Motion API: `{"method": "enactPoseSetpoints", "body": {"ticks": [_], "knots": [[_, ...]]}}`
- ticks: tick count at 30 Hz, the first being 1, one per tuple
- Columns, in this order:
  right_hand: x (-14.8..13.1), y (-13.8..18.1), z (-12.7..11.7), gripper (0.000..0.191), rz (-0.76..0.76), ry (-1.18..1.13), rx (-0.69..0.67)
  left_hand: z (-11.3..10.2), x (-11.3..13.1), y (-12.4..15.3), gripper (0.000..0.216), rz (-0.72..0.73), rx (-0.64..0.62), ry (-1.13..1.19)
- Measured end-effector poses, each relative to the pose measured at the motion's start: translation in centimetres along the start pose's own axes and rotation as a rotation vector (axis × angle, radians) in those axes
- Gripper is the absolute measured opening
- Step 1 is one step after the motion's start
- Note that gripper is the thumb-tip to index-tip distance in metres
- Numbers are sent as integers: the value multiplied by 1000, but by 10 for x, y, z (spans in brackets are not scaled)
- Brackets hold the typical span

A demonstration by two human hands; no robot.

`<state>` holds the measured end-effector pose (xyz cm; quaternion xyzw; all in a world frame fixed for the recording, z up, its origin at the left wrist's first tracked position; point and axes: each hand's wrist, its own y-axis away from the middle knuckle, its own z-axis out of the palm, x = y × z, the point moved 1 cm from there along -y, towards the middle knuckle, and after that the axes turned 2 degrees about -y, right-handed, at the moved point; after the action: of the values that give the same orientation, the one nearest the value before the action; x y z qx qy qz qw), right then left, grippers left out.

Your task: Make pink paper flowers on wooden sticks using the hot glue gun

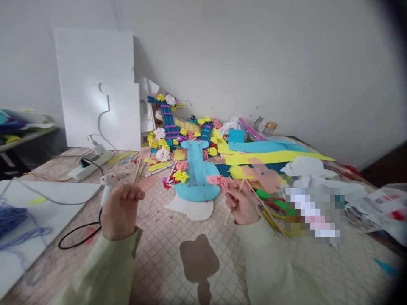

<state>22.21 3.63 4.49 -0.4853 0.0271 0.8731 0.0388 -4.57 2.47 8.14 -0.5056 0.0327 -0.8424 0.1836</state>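
Note:
My right hand [242, 204] is closed around a thin wooden stick [227, 217] and the end of a crumpled pink crepe paper strip [221, 182]. The strip reaches left over the edge of a light-blue guitar-shaped cutout [197, 169], which has a yellow paper flower [181, 176] on its left side. My left hand [122, 209] is raised with its fingers curled in; whatever lies inside them, if anything, is hidden. Just behind it, a white glue gun [107, 181] with a black cord is partly covered by the hand. A white paper piece [193, 209] lies under the cutout.
A power strip [90, 166] and a tall white board [98, 93] are at the left. Decorated dark-blue paper guitars [168, 118] stand at the back. Yellow strips [273, 158], blue strips [267, 146] and white crumpled paper [303, 169] cover the right. Blue yarn [15, 218] lies far left.

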Motion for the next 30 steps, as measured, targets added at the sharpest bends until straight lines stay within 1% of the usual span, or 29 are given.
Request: {"method": "enactPoseSetpoints", "body": {"ticks": [1, 3, 5, 7, 10, 11, 12, 13, 14, 16, 17, 19, 20, 22, 24, 26, 30], "knots": [[0, 0, 0, 24, -6, 8, -1, -9, 0, -5, 37, -54, 0, -25], [1, 1, 0, 22, -17, 25, -5, -22, -3, -10, 29, -142, -15, -99], [3, 2, 0, 22, -25, 51, -15, -31, -8, -11, 20, -196, -30, -168], [5, 4, 1, 21, -25, 88, -32, -35, -13, -10, 20, -212, -48, -242], [9, 9, 1, 21, -10, 155, -68, -37, -21, -10, 19, -180, -63, -355], [10, 11, 2, 20, -15, 211, -108, -39, -23, -11, 17, -146, -67, -403], [12, 12, 3, 18, -39, 293, -164, -40, -26, -12, 15, -81, -85, -484], [13, 14, 5, 15, -83, 395, -234, -41, -28, -13, 12, 13, -124, -598], [14, 16, 6, 13, -137, 513, -314, -42, -30, -13, 14, 128, -187, -737], [18, 19, 9, 9, -244, 740, -475, -42, -34, -11, 29, 369, -369, -1036], [21, 19, 10, 9, -274, 818, -533, -42, -35, -9, 37, 464, -463, -1159], [24, 19, 9, 12, -290, 923, -597, -41, -38, -5, 49, 582, -607, -1322], [24, 18, 7, 18, -289, 951, -591, -39, -39, -2, 52, 628, -663, -1388], [22, 16, 4, 27, -283, 968, -517, -35, -38, 3, 52, 714, -750, -1487], [17, 15, 4, 28, -269, 948, -431, -28, -35, 9, 51, 784, -816, -1543], [13, 14, 8, 26, -244, 908, -380, -19, -30, 15, 51, 833, -878, -1556], [11, 16, 30, 31, -133, 816, -392, 2, -23, 29, 51, 851, -1011, -1507]]}}
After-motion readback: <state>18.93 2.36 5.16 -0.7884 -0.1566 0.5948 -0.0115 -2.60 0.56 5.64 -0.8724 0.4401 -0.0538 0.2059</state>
